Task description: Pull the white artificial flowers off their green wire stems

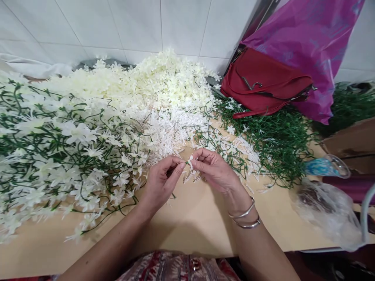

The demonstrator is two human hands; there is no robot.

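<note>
Near the middle of the table [193, 222], both hands meet over a small white artificial flower [191, 160]. My left hand [162, 179] is closed in a pinch on its thin green stem, whose tip [174, 196] shows below the palm. The fingers of my right hand [216, 169] are closed on the white petals. Just beyond the hands lie white thread-like stamens [166, 132] and a few loose green stems. A big heap of flowers on green stems [79, 152] spreads close to my left hand.
Loose cream-white blossoms [172, 78] are piled against the tiled wall [140, 23]. Bare green stems [281, 136] lie at the right, below a red handbag [263, 82] and a purple plastic bag [307, 43]. A blue-patterned cup [325, 167] and a clear plastic bag [328, 210] sit at the right edge.
</note>
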